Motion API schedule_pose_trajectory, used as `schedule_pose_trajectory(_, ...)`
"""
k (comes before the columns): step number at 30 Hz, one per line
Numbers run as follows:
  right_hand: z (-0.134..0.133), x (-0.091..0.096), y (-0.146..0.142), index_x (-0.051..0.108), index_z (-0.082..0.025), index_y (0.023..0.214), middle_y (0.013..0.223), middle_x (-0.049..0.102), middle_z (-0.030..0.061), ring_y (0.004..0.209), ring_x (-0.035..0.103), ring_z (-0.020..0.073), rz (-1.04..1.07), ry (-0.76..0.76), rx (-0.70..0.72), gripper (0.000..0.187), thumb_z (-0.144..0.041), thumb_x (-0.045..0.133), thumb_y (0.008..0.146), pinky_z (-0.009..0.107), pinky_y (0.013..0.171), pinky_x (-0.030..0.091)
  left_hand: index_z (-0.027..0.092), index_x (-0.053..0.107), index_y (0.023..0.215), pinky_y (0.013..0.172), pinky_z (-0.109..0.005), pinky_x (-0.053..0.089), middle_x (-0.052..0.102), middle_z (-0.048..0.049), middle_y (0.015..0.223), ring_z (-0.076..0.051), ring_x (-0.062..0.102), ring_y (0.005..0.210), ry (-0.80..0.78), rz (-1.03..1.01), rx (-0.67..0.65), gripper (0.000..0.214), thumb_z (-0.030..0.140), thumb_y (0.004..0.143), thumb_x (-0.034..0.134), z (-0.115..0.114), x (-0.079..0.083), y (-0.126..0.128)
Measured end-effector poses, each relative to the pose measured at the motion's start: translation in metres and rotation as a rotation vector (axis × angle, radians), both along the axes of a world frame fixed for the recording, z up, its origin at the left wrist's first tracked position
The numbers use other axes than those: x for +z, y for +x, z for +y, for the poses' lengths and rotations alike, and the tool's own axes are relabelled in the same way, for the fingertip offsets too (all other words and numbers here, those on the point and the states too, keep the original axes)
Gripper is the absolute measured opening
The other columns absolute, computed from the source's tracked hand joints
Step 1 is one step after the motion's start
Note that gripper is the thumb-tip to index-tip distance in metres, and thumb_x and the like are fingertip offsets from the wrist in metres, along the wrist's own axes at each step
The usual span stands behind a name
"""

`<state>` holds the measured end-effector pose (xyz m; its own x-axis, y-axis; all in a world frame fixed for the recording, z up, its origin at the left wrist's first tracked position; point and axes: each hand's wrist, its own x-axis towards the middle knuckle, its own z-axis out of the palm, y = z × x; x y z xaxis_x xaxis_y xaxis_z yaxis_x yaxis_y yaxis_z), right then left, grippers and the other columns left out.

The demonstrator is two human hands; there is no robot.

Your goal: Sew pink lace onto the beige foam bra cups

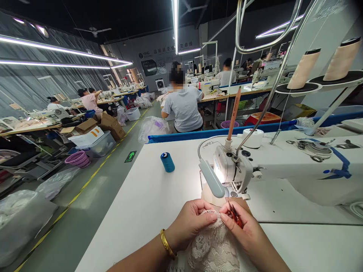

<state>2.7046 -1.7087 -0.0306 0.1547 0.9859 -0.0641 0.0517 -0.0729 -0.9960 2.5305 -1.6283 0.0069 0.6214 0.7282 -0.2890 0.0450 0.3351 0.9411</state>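
Observation:
Cream lace fabric (214,247) hangs bunched between my two hands at the front of the sewing table (136,219). My left hand (195,219), with a gold bangle at the wrist, pinches the lace's upper edge between thumb and fingers. Close beside it, my right hand (241,221) pinches the same edge. Small red-handled thread snips (235,214) are tucked in the right hand, their dark blades pointing up. Just beyond the hands is the sewing machine's head (231,164), its lamp (212,179) lit. A beige piece of material (210,194) lies under the needle area, partly hidden by my hands.
A teal thread spool (167,162) stands on the table left of the machine. A white thread spool (253,138) and an upright pencil (234,113) are by the machine head. Beige thread cones (304,70) rest on a stand at right. A co-worker (183,104) sits ahead.

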Motion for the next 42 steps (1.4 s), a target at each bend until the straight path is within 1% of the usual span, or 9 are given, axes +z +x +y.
schedule_pose_trajectory(5,-0.001,0.000,-0.002,0.066,-0.026,0.093,0.084,0.058,-0.0018,0.079,0.055,0.0195,-0.001,0.009,0.015,0.040,-0.066,0.059,0.095,0.029,0.073,0.043,0.012,0.072,0.082,0.077,-0.028,0.037,0.061,-0.0012,0.079,-0.016,0.050,0.080,0.098,0.033,-0.013,0.034,0.043,0.075,0.084,-0.001,0.001,0.000)
schedule_pose_trajectory(10,0.000,0.006,-0.005,0.067,-0.025,0.088,0.081,0.058,-0.0021,0.073,0.052,0.0175,0.009,0.043,-0.012,0.036,-0.061,0.066,0.092,0.028,0.069,0.043,0.014,0.074,0.082,0.086,-0.033,0.043,0.069,-0.0044,0.087,-0.021,0.059,0.089,0.160,0.044,-0.011,0.023,0.036,0.077,0.080,-0.003,0.000,0.000)
schedule_pose_trajectory(15,0.000,0.006,-0.004,0.064,-0.024,0.082,0.077,0.052,-0.0036,0.068,0.046,0.0160,-0.017,0.068,-0.031,0.035,-0.057,0.065,0.093,0.028,0.065,0.039,0.017,0.074,0.082,0.081,-0.030,0.044,0.067,-0.0025,0.083,-0.020,0.058,0.085,0.291,0.150,0.015,0.016,0.031,0.075,0.075,-0.004,0.001,0.001)
schedule_pose_trajectory(18,-0.002,0.004,-0.004,0.061,-0.025,0.081,0.076,0.050,-0.0043,0.067,0.043,0.0160,-0.055,0.048,-0.029,0.031,-0.054,0.063,0.094,0.028,0.064,0.037,0.018,0.068,0.077,0.073,-0.027,0.043,0.063,-0.0004,0.077,-0.017,0.055,0.077,0.426,0.214,0.063,0.012,0.028,0.074,0.073,-0.005,-0.001,0.001)
schedule_pose_trajectory(23,-0.003,0.005,-0.004,0.061,-0.025,0.082,0.076,0.049,-0.0046,0.068,0.044,0.0161,-0.067,0.038,-0.025,0.028,-0.051,0.062,0.094,0.028,0.064,0.037,0.018,0.064,0.072,0.068,-0.024,0.043,0.065,0.0000,0.073,-0.014,0.055,0.069,0.605,0.165,0.086,0.006,0.020,0.076,0.067,-0.008,-0.011,-0.002)
schedule_pose_trajectory(31,-0.008,0.007,-0.003,0.064,-0.026,0.086,0.079,0.052,-0.0037,0.069,0.049,0.0161,-0.073,0.067,-0.026,0.024,-0.049,0.062,0.094,0.027,0.065,0.042,0.020,0.064,0.072,0.063,-0.020,0.041,0.064,0.0016,0.070,-0.011,0.054,0.065,0.851,0.075,0.084,0.016,0.004,0.073,0.061,-0.008,-0.017,-0.003)
schedule_pose_trajectory(37,-0.007,0.002,-0.007,0.070,-0.027,0.092,0.087,0.060,0.0005,0.079,0.058,0.0189,-0.155,0.184,-0.011,0.019,-0.043,0.062,0.094,0.029,0.070,0.046,0.021,0.063,0.073,0.063,-0.022,0.041,0.064,0.0019,0.068,-0.012,0.054,0.064,0.920,0.057,0.067,0.018,0.003,0.076,0.063,-0.009,-0.016,-0.003)
schedule_pose_trajectory(39,-0.007,0.002,-0.008,0.070,-0.027,0.089,0.085,0.061,0.0003,0.077,0.058,0.0186,-0.171,0.213,-0.008,0.018,-0.042,0.062,0.095,0.030,0.071,0.047,0.021,0.062,0.073,0.063,-0.022,0.041,0.063,0.0023,0.066,-0.013,0.054,0.065,0.936,0.070,0.055,0.019,0.003,0.076,0.062,-0.009,-0.016,-0.003)
schedule_pose_trajectory(42,-0.007,0.006,-0.009,0.067,-0.027,0.084,0.081,0.059,-0.0002,0.069,0.053,0.0176,-0.216,0.218,-0.027,0.018,-0.040,0.061,0.095,0.029,0.065,0.045,0.021,0.061,0.073,0.061,-0.022,0.040,0.062,0.0024,0.066,-0.013,0.053,0.064,0.973,0.087,0.057,0.018,0.003,0.075,0.062,-0.009,-0.018,-0.004)
